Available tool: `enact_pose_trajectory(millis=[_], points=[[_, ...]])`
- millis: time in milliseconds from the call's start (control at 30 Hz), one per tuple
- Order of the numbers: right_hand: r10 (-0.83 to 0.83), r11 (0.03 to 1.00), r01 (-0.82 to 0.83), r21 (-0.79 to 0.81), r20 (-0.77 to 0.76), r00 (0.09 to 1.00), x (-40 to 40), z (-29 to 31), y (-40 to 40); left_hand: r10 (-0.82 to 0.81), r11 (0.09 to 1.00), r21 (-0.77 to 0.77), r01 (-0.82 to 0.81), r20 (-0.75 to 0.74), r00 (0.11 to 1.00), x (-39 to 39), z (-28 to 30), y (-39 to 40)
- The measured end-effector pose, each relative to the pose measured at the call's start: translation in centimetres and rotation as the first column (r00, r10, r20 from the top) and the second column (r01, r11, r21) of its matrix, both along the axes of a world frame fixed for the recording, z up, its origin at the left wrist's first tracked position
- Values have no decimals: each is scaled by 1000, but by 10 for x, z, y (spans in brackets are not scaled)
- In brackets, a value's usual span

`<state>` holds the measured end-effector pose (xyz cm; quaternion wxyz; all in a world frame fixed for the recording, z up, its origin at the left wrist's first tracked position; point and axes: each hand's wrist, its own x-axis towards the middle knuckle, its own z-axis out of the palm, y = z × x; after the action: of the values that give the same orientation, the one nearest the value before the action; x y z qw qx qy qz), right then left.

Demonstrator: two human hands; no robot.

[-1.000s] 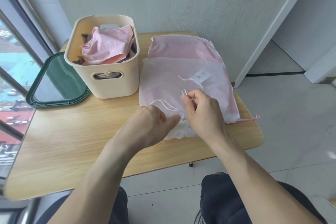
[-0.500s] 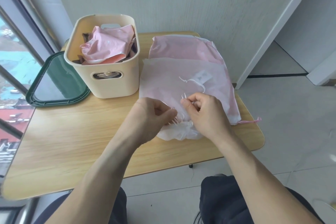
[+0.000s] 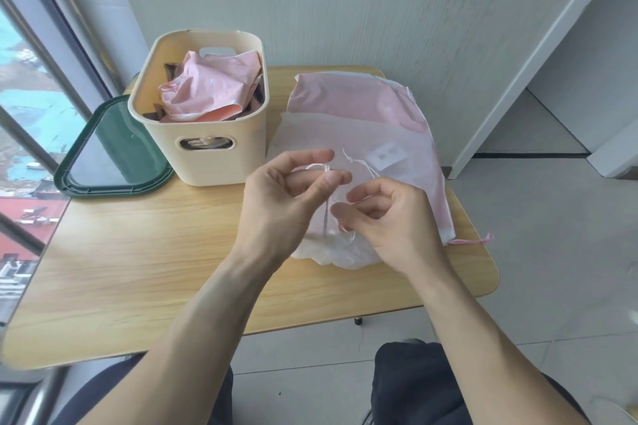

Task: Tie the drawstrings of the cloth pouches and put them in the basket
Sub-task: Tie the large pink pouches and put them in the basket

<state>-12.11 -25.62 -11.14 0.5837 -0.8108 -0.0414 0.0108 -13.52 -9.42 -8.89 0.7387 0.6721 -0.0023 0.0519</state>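
A pale pink-white cloth pouch [image 3: 390, 141] lies on top of a pinker pouch [image 3: 348, 97] at the table's right side, its gathered white mouth toward me. My left hand [image 3: 286, 197] is raised above the pouch and pinches a loop of its white drawstring [image 3: 359, 162] between thumb and fingers. My right hand [image 3: 390, 221] hovers beside it with curled fingers holding another strand of the same string near the mouth. A cream basket [image 3: 203, 152] stands at the back left with a crumpled pink pouch [image 3: 207, 90] inside.
A dark green lid [image 3: 114, 152] lies left of the basket on the wooden table [image 3: 145, 252]. A pink cord end [image 3: 473, 241] hangs over the right table edge. A wall stands behind, a window at left, tiled floor at right.
Both hands rose off the pouch, pulling the white drawstring up. The left hand turned palm-up with a loop of string; the pouch mouth has gathered tighter.
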Motion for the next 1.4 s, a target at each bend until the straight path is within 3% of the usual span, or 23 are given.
enact_pose_trajectory(millis=[133, 300, 400, 500, 633, 900, 1000, 1133, 1233, 1300, 1400], points=[[11, 987, -18, 160, 45, 999, -3, 3, 2, -124, 992, -32, 125, 32, 992, 0, -4, -3], [283, 929, -283, 240, 35, 959, -2, 7, 1, -134, 990, -39, 136, 39, 990, -1, -3, -6], [419, 858, -365, 360, -82, 904, 1, 9, -3, -77, 997, 29, 76, 45, 996, 0, -6, -5], [398, 856, -324, 403, -114, 910, 1, 7, -2, -55, 986, 163, 39, 93, 994, -1, -7, -6], [370, 887, -323, 329, -91, 924, 1, 4, -3, -13, 858, 506, -87, 190, 982, 5, -9, 4], [287, 938, -260, 228, -94, 953, 1, 4, 1, -111, 630, 771, 88, -22, 994, 7, -8, 26], [266, 949, -248, 194, -72, 961, 1, 3, 2, -133, 597, 773, 215, -168, 977, 7, -7, 29], [282, 946, -268, 184, -59, 957, 0, 4, 3, -195, 657, 701, 278, -198, 961, 7, -7, 25], [297, 939, -271, 212, -100, 950, -1, 4, 3, -302, 739, 553, 384, -237, 923, 6, -1, 19], [255, 950, -225, 217, -120, 960, -1, 4, 2, -378, 723, 517, 458, -258, 889, 4, 2, 17], [130, 972, -99, 214, -138, 982, 1, 1, 1, -367, 675, 603, 426, -226, 902, 5, 0, 18]])
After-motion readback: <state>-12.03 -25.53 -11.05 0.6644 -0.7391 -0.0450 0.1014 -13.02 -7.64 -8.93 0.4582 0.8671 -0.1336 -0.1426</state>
